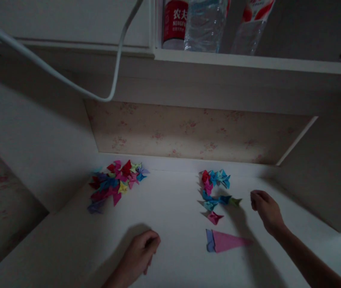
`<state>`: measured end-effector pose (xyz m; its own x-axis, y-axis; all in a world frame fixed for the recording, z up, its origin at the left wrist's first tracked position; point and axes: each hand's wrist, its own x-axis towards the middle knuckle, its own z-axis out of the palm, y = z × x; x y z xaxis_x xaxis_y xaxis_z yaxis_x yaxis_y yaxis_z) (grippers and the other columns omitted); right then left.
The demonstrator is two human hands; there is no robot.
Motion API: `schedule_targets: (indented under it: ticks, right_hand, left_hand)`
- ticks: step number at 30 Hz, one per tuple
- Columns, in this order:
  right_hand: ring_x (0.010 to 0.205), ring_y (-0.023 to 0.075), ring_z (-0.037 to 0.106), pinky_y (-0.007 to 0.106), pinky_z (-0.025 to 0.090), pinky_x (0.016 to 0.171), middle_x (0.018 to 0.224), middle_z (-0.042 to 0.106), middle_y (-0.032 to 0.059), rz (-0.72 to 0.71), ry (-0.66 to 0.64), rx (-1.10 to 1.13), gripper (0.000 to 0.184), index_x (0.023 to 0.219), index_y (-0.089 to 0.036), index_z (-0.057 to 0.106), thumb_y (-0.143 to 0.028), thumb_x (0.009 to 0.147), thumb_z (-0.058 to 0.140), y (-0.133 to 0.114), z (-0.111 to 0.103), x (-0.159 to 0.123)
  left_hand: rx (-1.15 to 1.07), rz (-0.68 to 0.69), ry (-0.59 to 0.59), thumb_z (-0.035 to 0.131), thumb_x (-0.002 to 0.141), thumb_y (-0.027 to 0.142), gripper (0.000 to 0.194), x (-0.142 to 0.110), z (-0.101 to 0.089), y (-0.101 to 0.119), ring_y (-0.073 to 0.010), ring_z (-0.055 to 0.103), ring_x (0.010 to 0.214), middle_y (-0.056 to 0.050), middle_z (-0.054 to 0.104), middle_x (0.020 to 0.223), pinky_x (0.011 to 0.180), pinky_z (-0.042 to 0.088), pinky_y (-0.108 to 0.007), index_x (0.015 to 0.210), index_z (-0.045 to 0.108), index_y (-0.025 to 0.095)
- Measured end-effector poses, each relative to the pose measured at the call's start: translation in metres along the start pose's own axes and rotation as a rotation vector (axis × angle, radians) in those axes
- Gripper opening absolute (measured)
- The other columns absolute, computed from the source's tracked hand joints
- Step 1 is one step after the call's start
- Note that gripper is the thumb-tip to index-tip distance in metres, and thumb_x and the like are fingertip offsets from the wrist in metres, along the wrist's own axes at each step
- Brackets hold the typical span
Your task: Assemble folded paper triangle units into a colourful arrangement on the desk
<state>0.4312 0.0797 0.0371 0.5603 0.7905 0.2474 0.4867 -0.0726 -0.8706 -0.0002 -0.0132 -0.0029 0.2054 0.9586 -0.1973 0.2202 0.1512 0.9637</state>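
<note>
My left hand is low over the white desktop, its fingers curled in and nothing showing in them. Further right, my right hand is closed in a loose fist, just right of a green folded paper piece and apart from it. That piece ends a row of small origami flowers in blue and green. Others, red, pink and blue, form a bent line, with a pink origami flower nearest me. Below lies a flat pink and purple paper wedge, its narrow tip pointing right.
A heap of colourful origami flowers lies at the back left of the desktop. Overhead, a shelf holds several plastic bottles. A white cable hangs down at the upper left. Side panels bound the desk.
</note>
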Motion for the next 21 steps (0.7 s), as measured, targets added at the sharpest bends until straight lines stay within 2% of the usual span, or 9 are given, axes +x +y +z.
schedule_targets:
  ticks: [2,5,7,8,10,14,17,21]
  right_hand:
    - [0.047,0.0148,0.047,0.026,0.037,0.046,0.050,0.050,-0.0017,0.044,-0.089,0.060,0.024,0.079,-0.019,0.059,-0.042,0.078,0.053,0.000,0.000,-0.060]
    - [0.049,0.0149,0.042,0.026,0.034,0.047,0.055,0.049,-0.0021,0.043,-0.276,0.208,0.028,0.075,-0.021,0.058,-0.049,0.078,0.055,-0.005,0.012,-0.146]
    - [0.060,0.0178,0.048,0.028,0.038,0.054,0.068,0.056,0.0010,0.023,-0.365,0.277,0.028,0.076,-0.021,0.060,-0.049,0.077,0.060,-0.017,0.024,-0.188]
    - [0.062,0.0185,0.049,0.028,0.038,0.055,0.068,0.055,0.0012,0.005,-0.412,0.305,0.029,0.076,-0.021,0.059,-0.050,0.078,0.059,-0.026,0.031,-0.203]
    - [0.062,0.0172,0.046,0.027,0.036,0.055,0.066,0.052,0.0002,-0.041,-0.491,0.352,0.030,0.076,-0.021,0.058,-0.050,0.081,0.057,-0.046,0.048,-0.224]
    - [0.057,0.0129,0.041,0.025,0.031,0.053,0.061,0.046,-0.0033,-0.136,-0.733,0.387,0.028,0.075,-0.021,0.056,-0.047,0.085,0.054,-0.080,0.089,-0.251]
    - [0.051,0.0109,0.034,0.024,0.025,0.048,0.054,0.038,-0.0067,-0.112,-0.778,0.380,0.027,0.074,-0.021,0.052,-0.046,0.083,0.058,-0.085,0.111,-0.265]
    - [0.051,0.0103,0.032,0.024,0.024,0.048,0.054,0.037,-0.0068,-0.073,-0.762,0.430,0.029,0.074,-0.020,0.051,-0.047,0.084,0.058,-0.077,0.112,-0.265]
  left_hand:
    - [-0.005,0.017,0.004,0.053,0.079,0.054,0.037,0.000,-0.001,-0.002,-0.0061,0.040,0.038,0.006,0.044,0.059,0.031,0.029,-0.016,0.076,0.059,0.017]
    - [-0.019,0.045,0.020,0.054,0.078,0.051,0.035,0.001,-0.001,-0.003,-0.0067,0.041,0.039,0.007,0.044,0.057,0.032,0.032,-0.017,0.075,0.059,0.016]
    - [-0.040,0.059,0.030,0.054,0.078,0.048,0.032,0.000,-0.001,-0.001,-0.0070,0.041,0.039,0.007,0.045,0.057,0.033,0.033,-0.018,0.075,0.058,0.016]
    - [-0.053,0.063,0.036,0.054,0.077,0.047,0.031,-0.001,-0.002,0.000,-0.0072,0.041,0.039,0.007,0.045,0.057,0.033,0.033,-0.018,0.075,0.058,0.016]
    - [-0.076,0.073,0.056,0.055,0.076,0.045,0.029,-0.004,-0.002,0.003,-0.0073,0.041,0.039,0.007,0.046,0.056,0.033,0.033,-0.018,0.075,0.057,0.016]
    - [-0.101,0.091,0.109,0.054,0.076,0.046,0.030,-0.011,-0.004,0.003,-0.0070,0.040,0.039,0.008,0.046,0.054,0.034,0.031,-0.018,0.077,0.057,0.016]
    - [-0.114,0.100,0.132,0.054,0.077,0.047,0.030,-0.015,-0.004,0.003,-0.0069,0.039,0.039,0.008,0.043,0.050,0.036,0.030,-0.017,0.077,0.056,0.016]
    - [-0.107,0.102,0.137,0.054,0.077,0.045,0.029,-0.016,-0.004,0.006,-0.0067,0.040,0.040,0.008,0.046,0.054,0.035,0.030,-0.017,0.075,0.056,0.016]
